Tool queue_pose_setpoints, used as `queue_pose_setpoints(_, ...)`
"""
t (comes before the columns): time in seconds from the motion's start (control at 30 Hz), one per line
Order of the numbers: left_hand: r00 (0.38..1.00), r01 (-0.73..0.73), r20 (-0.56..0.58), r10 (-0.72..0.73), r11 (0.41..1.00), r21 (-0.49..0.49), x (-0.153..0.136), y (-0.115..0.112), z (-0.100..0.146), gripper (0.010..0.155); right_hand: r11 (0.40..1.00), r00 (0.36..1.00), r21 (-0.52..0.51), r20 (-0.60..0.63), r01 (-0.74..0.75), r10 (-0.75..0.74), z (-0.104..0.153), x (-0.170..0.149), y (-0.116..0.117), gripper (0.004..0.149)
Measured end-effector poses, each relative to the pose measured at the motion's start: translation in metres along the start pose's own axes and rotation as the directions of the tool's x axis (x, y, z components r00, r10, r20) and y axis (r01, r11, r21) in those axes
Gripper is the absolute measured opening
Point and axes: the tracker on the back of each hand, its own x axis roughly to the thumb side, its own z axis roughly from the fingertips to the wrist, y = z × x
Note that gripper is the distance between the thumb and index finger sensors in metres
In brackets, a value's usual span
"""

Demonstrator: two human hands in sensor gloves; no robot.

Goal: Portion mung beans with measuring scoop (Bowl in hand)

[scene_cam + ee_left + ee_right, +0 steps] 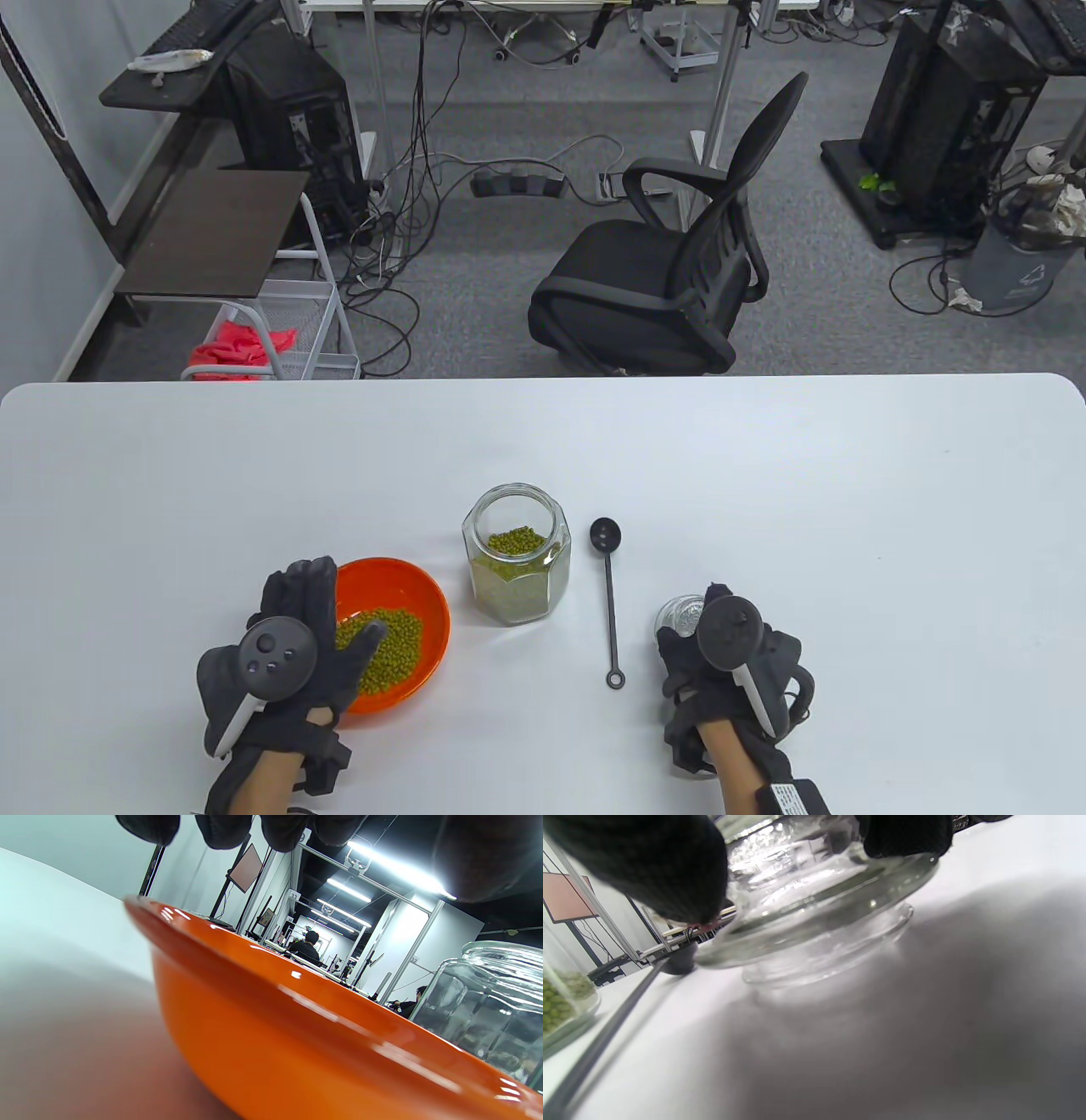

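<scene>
An orange bowl holding mung beans sits on the white table at front left. My left hand hovers over its left rim with straight fingers and the thumb above the beans. In the left wrist view the fingertips hang clear of the bowl. An open glass jar partly filled with beans stands to the bowl's right. The black measuring scoop lies flat between the jar and my right hand. That hand grips a glass lid at table level, with the fingers on the lid's edge.
The table stretches white to the right and back. Beyond its far edge stand a black office chair, a wire cart and floor cables. In the right wrist view, the scoop handle runs beside the jar.
</scene>
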Motion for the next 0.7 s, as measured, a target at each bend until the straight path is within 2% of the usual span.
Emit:
queue_pose_setpoints(0.47, 1.0, -0.022, 0.009, 0.022, 1.0, -0.002, -0.002, 0.001, -0.001, 0.09, 0.997, 0.999, -0.066, 0.034, 0.043, -0.04, 0.006, 0.013, -0.021, 0.086)
queue_pose_setpoints(0.7, 0.999, -0.042, 0.018, 0.042, 0.999, -0.01, -0.002, 0.001, -0.002, 0.09, 0.989, 0.994, -0.124, 0.078, 0.083, -0.074, 0.012, 0.031, -0.037, 0.085)
